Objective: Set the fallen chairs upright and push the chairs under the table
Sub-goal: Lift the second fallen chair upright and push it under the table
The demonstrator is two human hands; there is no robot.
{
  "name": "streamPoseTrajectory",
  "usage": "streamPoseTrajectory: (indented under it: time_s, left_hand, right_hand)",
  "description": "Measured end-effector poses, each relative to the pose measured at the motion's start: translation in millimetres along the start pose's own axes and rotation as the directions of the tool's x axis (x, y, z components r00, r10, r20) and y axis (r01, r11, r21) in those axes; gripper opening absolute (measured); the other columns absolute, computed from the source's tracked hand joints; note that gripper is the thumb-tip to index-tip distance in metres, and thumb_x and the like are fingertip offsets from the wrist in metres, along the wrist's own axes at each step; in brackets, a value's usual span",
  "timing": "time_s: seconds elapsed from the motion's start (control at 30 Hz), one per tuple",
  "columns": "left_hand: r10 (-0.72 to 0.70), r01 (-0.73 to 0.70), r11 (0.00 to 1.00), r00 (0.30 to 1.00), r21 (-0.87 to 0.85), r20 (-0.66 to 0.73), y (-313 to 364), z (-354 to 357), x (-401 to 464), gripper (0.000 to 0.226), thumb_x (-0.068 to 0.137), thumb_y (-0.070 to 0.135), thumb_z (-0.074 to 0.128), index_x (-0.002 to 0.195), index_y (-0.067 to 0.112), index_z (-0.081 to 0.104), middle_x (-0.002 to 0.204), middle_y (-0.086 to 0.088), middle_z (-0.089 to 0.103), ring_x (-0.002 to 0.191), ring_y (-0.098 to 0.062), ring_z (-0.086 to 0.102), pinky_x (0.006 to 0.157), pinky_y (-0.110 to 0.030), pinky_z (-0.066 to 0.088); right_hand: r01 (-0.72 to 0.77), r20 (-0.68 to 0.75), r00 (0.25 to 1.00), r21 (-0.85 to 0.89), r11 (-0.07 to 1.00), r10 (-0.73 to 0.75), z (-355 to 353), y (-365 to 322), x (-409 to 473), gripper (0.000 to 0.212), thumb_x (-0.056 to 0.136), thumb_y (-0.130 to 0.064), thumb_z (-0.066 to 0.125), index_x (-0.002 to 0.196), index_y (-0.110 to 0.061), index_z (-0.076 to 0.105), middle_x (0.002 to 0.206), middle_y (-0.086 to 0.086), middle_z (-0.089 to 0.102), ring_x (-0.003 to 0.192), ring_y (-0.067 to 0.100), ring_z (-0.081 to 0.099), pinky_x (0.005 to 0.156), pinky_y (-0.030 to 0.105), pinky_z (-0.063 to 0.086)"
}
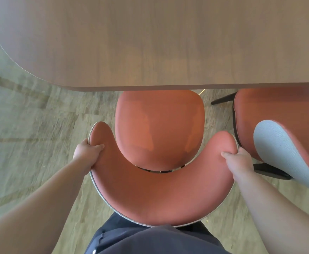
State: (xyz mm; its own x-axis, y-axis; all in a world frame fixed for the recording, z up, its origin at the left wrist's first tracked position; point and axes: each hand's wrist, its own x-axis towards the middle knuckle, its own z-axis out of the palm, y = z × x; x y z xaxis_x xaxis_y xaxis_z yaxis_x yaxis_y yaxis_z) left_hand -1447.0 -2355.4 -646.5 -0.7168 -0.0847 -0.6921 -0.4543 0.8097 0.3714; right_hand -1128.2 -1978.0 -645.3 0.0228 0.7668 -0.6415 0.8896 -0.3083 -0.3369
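An upright chair (159, 129) with a terracotta seat and a curved terracotta backrest stands right below me, facing the brown wooden table (150, 43). The front of its seat reaches just under the table's near edge. My left hand (87, 153) grips the left tip of the backrest. My right hand (239, 162) grips the right tip. A second upright chair (278, 110) of the same kind stands to the right, its seat partly under the table and its grey-backed backrest (282, 151) turned toward me.
The floor (30, 125) is pale wood-look planking, open to the left of the chair. The table's rounded corner lies at the upper left. Dark chair legs (271, 171) stick out between the two chairs. My dark clothing fills the bottom centre.
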Motion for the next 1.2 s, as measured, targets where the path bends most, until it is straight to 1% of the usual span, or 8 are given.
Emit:
streamPoseTrajectory:
  time_s: [0.03, 0.13, 0.33, 0.43, 0.57, 0.83, 0.97, 1.2]
  left_hand:
    - [0.008, -0.008, 1.0, 1.0, 0.004, 0.0, 4, -1, 2, 0.025, 0.085, 0.026, 0.076, 0.107, 0.018, 0.067, 0.094, -0.004, 0.073, 0.083, -0.027, 0.072, 0.074, -0.041, 0.061]
    - [0.031, -0.031, 0.999, 1.0, 0.012, -0.004, 16, -5, 6, 0.016, 0.086, 0.026, 0.076, 0.097, 0.02, 0.065, 0.09, -0.005, 0.073, 0.079, -0.026, 0.071, 0.064, -0.034, 0.057]
    - [0.05, -0.05, 0.999, 0.999, 0.002, -0.009, 40, -9, 14, 0.015, 0.086, 0.026, 0.077, 0.088, 0.024, 0.062, 0.088, -0.006, 0.073, 0.076, -0.026, 0.071, 0.058, -0.031, 0.053]
    - [0.056, -0.056, 0.998, 0.998, -0.008, -0.014, 52, -11, 22, 0.015, 0.087, 0.026, 0.077, 0.09, 0.021, 0.062, 0.088, -0.007, 0.072, 0.077, -0.027, 0.071, 0.061, -0.033, 0.055]
    - [0.053, -0.054, 0.998, 0.998, -0.026, -0.021, 62, -11, 37, 0.017, 0.087, 0.025, 0.076, 0.098, 0.016, 0.066, 0.09, -0.009, 0.073, 0.081, -0.031, 0.072, 0.074, -0.044, 0.062]
    - [0.07, -0.072, 0.997, 0.996, -0.021, -0.052, 90, -10, 64, 0.015, 0.089, 0.025, 0.075, 0.09, 0.017, 0.062, 0.089, -0.011, 0.072, 0.077, -0.031, 0.07, 0.066, -0.038, 0.058]
    - [0.079, -0.08, 0.997, 0.995, -0.01, -0.068, 100, -8, 73, 0.016, 0.09, 0.025, 0.075, 0.089, 0.015, 0.062, 0.087, -0.012, 0.072, 0.078, -0.032, 0.07, 0.072, -0.043, 0.06]
    - [0.098, -0.098, 0.995, 0.993, -0.003, -0.065, 113, -9, 83, 0.018, 0.089, 0.024, 0.074, 0.096, 0.01, 0.065, 0.089, -0.012, 0.073, 0.08, -0.034, 0.071, 0.078, -0.049, 0.062]
  right_hand:
    - [0.012, 0.003, 1.0, -0.008, 1.0, -0.012, -1, -4, 2, 0.041, 0.082, -0.027, 0.078, 0.118, -0.015, 0.064, 0.117, 0.01, 0.071, 0.097, 0.036, 0.065, 0.09, 0.045, 0.052]
    - [0.031, 0.026, 0.999, -0.04, 0.999, -0.03, -7, -18, 11, 0.06, 0.082, -0.031, 0.076, 0.137, -0.012, 0.059, 0.133, 0.013, 0.067, 0.117, 0.04, 0.064, 0.102, 0.052, 0.051]
    - [0.055, 0.062, 0.997, -0.053, 0.997, -0.052, -11, -50, 25, 0.069, 0.083, -0.035, 0.075, 0.143, -0.009, 0.053, 0.143, 0.015, 0.061, 0.126, 0.04, 0.059, 0.106, 0.051, 0.048]
    - [0.069, 0.07, 0.995, -0.068, 0.995, -0.064, -11, -70, 34, 0.069, 0.083, -0.036, 0.075, 0.143, -0.01, 0.053, 0.144, 0.015, 0.06, 0.126, 0.039, 0.059, 0.108, 0.051, 0.047]
    - [0.107, 0.089, 0.991, -0.09, 0.99, -0.099, -9, -94, 45, 0.067, 0.086, -0.033, 0.074, 0.145, -0.01, 0.051, 0.145, 0.016, 0.059, 0.127, 0.041, 0.059, 0.108, 0.052, 0.046]
    - [0.154, 0.096, 0.986, -0.16, 0.975, -0.14, -4, -147, 69, 0.06, 0.09, -0.032, 0.072, 0.143, -0.008, 0.053, 0.141, 0.017, 0.061, 0.121, 0.041, 0.062, 0.103, 0.05, 0.05]
    - [0.156, 0.079, 0.986, -0.153, 0.976, -0.145, 0, -161, 80, 0.05, 0.089, -0.03, 0.073, 0.13, -0.007, 0.059, 0.13, 0.017, 0.067, 0.113, 0.04, 0.065, 0.099, 0.049, 0.052]
    - [0.128, 0.053, 0.991, -0.1, 0.987, -0.123, 7, -167, 87, 0.077, 0.089, -0.03, 0.075, 0.154, -0.01, 0.041, 0.155, 0.015, 0.05, 0.136, 0.04, 0.052, 0.112, 0.048, 0.042]
